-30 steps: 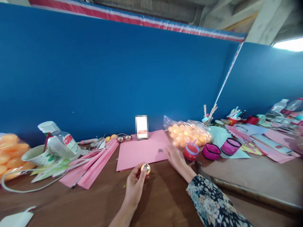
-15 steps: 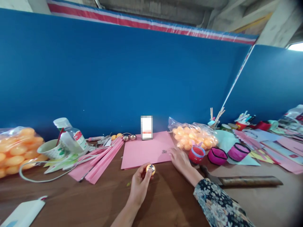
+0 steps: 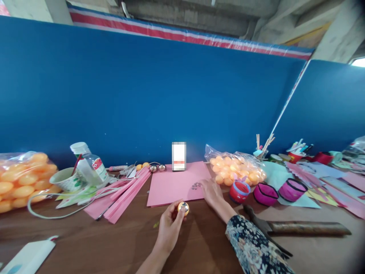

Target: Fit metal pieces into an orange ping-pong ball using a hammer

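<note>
Pinched between the thumb and fingers of my left hand (image 3: 170, 228) is an orange ping-pong ball (image 3: 180, 207). Its upper side carries a pale patch with dark marks, partly under my thumb. My right hand (image 3: 211, 192) lies over the right edge of a stack of pink paper (image 3: 171, 190), palm down, fingers reaching forward. Just left of its fingertips several small shiny beads (image 3: 195, 186) are scattered on the paper. The undersides of those fingers are hidden.
A bag of orange balls (image 3: 236, 167) sits behind my right hand, beside a red cup (image 3: 240, 190) and magenta rings (image 3: 265, 194). A hammer (image 3: 308, 227) lies at right. Pink strips (image 3: 125, 198), a bottle (image 3: 91, 163) and another ball bag (image 3: 23, 182) are at left.
The beads by my right fingertips now lie spread farther apart. My right hand has shifted slightly left over the paper. My left hand still holds the ball.
</note>
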`<state>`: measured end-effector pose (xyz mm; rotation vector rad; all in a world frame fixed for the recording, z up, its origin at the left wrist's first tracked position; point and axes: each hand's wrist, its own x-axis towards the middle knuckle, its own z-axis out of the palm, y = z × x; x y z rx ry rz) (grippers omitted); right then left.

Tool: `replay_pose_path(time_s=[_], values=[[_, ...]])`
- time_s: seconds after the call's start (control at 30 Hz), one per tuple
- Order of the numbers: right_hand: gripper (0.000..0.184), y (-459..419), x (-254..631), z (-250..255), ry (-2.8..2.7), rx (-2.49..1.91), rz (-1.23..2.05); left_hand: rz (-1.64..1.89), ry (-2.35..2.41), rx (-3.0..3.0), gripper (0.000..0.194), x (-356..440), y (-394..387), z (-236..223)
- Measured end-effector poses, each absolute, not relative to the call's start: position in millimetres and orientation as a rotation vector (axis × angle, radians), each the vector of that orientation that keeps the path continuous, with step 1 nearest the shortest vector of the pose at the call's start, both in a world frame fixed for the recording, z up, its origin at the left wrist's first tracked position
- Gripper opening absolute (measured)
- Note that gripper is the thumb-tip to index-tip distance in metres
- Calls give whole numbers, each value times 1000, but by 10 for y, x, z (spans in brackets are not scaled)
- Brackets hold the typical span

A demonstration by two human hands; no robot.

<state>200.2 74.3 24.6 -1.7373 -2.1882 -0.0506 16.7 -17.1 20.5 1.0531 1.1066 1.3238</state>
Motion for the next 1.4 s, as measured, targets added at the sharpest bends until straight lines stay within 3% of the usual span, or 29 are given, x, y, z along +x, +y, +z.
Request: replay_pose_path(time_s=[0.6, 1.03, 1.4], values=[[18, 721, 2020, 135, -2104, -1619, -111, 1336, 1152, 1079, 39, 181, -195, 215], [26, 759, 1999, 80, -2095, -1399, 80, 1275, 1188, 1126, 40, 217, -144, 202], [18, 779, 2005, -23, -1942, -1358, 93, 1238, 1169, 1124, 39, 180, -171, 228]])
